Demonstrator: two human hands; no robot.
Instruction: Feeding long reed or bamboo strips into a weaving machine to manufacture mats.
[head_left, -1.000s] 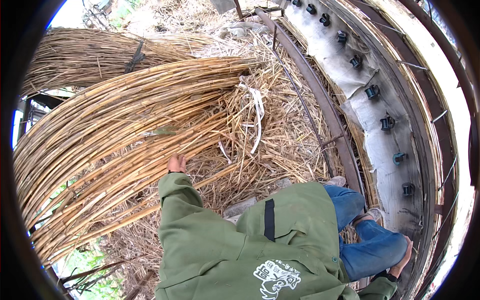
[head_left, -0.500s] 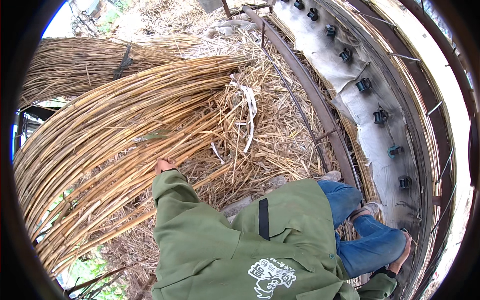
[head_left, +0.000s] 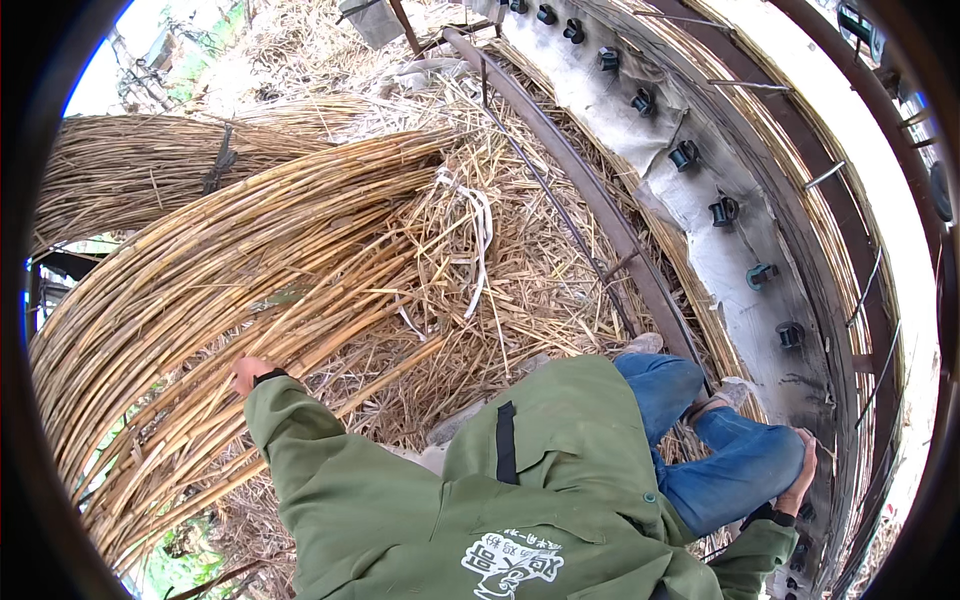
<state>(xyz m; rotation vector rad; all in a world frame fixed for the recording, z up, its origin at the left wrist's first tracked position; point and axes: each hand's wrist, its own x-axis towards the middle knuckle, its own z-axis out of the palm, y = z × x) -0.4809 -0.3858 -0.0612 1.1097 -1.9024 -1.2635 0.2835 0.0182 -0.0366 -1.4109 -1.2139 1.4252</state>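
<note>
My left hand (head_left: 252,375) reaches into a big bundle of long yellow reed stalks (head_left: 215,270) on the left. Its fingers look curled round some stalks, though their tips are partly hidden. Over at the lower right, my right hand (head_left: 797,474) lies along the side of my bent knee (head_left: 765,465) in blue jeans. Its fingers look stretched out, with nothing seen in them. Beside it runs a dark beam (head_left: 822,340) lined with several black spools (head_left: 723,211).
A second reed bundle (head_left: 120,175), tied with a dark band, lies behind the first. Loose straw (head_left: 520,250) covers the ground, with a white strip (head_left: 482,240) on it. A rusty metal rail (head_left: 570,160) curves between the straw and the spools.
My left hand has moved left and slightly down along the reeds. My right hand stays by the knee. The whole view has shifted a little.
</note>
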